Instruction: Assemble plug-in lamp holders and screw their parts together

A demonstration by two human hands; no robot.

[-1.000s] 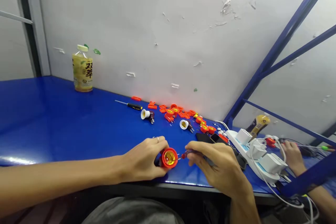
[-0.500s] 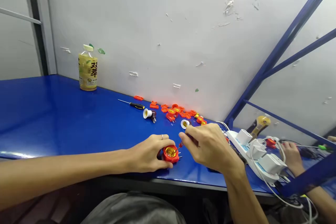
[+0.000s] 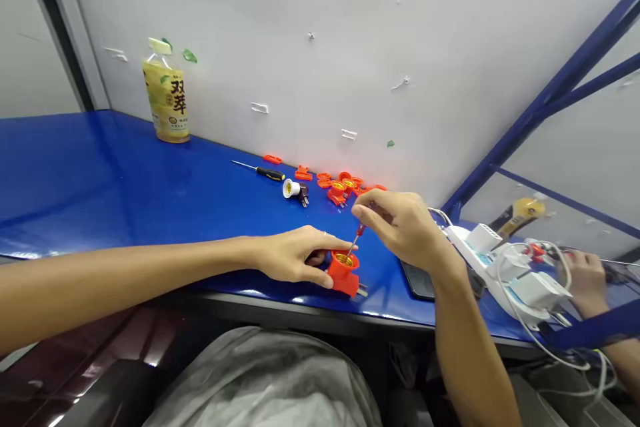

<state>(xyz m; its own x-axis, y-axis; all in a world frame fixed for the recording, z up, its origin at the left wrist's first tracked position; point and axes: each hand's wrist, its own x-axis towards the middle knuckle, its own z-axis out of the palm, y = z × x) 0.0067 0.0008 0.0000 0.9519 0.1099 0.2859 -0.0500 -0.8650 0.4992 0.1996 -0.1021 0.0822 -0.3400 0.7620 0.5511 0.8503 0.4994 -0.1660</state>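
Observation:
Near the table's front edge, my left hand (image 3: 300, 255) grips an orange-red plug-in lamp socket (image 3: 342, 275) between thumb and fingers. The socket's brass-coloured threaded mouth faces up, and its metal prongs point to the right. My right hand (image 3: 395, 223) is closed around a screwdriver (image 3: 360, 231) with a red handle, most of it hidden by the fingers. The screwdriver's shaft slants down into the socket's mouth; its tip is out of sight inside.
Along the wall lie several orange socket parts (image 3: 337, 192), a white-and-brown socket (image 3: 295, 191) and a black-yellow screwdriver (image 3: 270, 173). A drink bottle (image 3: 167, 97) stands back left. To the right are a phone (image 3: 419, 280), a white power strip (image 3: 500, 280), a blue frame and another person's hand (image 3: 586, 280).
The socket has tilted more upright, its mouth turning upward. My right hand has brought the screwdriver to a steeper angle in it. The camera view has shifted.

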